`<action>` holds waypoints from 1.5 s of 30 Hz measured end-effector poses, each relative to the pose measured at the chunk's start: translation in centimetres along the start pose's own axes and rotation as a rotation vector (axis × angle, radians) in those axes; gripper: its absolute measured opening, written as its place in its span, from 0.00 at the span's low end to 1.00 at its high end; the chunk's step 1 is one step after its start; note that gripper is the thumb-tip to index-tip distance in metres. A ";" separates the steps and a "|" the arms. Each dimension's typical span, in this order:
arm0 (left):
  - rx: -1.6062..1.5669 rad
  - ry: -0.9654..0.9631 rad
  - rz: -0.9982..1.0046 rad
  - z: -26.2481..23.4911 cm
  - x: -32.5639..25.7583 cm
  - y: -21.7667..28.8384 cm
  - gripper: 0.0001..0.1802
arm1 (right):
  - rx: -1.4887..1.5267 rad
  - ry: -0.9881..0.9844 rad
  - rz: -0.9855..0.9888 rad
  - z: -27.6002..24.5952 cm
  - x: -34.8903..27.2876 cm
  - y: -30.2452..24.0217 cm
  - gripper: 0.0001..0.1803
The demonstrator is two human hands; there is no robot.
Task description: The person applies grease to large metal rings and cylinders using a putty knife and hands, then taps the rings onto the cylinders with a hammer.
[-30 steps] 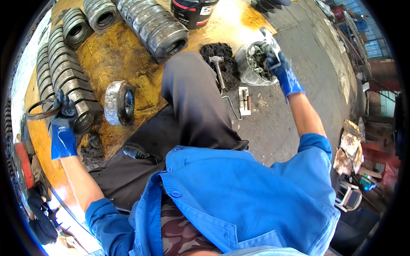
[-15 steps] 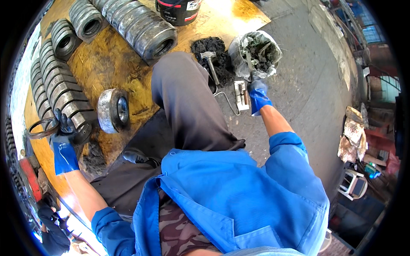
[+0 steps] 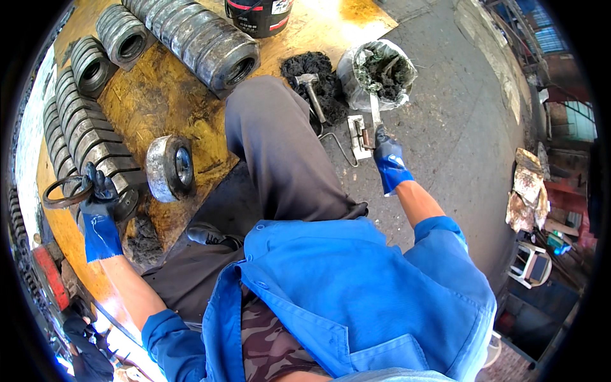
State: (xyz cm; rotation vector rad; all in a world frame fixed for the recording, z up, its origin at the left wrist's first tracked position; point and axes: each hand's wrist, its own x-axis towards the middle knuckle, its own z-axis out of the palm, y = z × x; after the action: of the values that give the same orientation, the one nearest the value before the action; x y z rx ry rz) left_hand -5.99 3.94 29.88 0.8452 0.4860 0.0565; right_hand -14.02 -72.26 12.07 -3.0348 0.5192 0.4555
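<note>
My left hand [image 3: 100, 198], in a dark-palmed blue glove, is closed on a thin dark metal ring [image 3: 63, 202] at the left. Beside that hand are the near ends of rows of thick metal rings [image 3: 102, 143]. A single greasy bearing-like ring [image 3: 167, 169] stands on the board just right of it. My gloved right hand [image 3: 391, 160] grips a flat-bladed spatula [image 3: 375, 109]; its handle is mostly hidden by the fingers. The blade's tip reaches the near rim of a plastic-lined bucket [image 3: 347, 77] holding dark, greasy, fibrous stuff [image 3: 386, 73].
A hammer [image 3: 312, 97] rests against a dark fibrous heap [image 3: 309, 63]. Next to my right hand lie a steel trowel [image 3: 356, 135] and a bent rod [image 3: 344, 149]. A black bucket [image 3: 259, 18] and another ring row [image 3: 197, 41] stand on the far board.
My right hand has drawn back toward me, and more of the spatula blade shows out of the lined bucket. My left hand still holds the ring, tilted slightly more upward.
</note>
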 end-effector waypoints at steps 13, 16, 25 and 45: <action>0.046 0.102 0.087 0.5 -1.5 -0.6 0.19 | 2.069 0.080 0.472 -2.6 4.2 4.3 0.17; 0.040 0.052 0.052 0.7 -1.6 -1.1 0.19 | 2.510 0.033 0.756 0.1 5.9 7.5 0.19; 0.064 0.023 0.032 0.5 -3.7 -0.7 0.17 | 2.541 -0.220 0.614 5.0 -1.0 10.6 0.18; -0.015 -0.403 -0.108 5.0 -7.8 0.9 0.21 | 1.959 -0.986 -0.671 -27.7 2.1 -37.3 0.22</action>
State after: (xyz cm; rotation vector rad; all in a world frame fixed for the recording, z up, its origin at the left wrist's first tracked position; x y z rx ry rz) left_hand -10.61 -0.84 36.44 0.7900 0.1505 -0.2065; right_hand 7.96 -39.84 37.23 -0.7884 -0.1735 0.6449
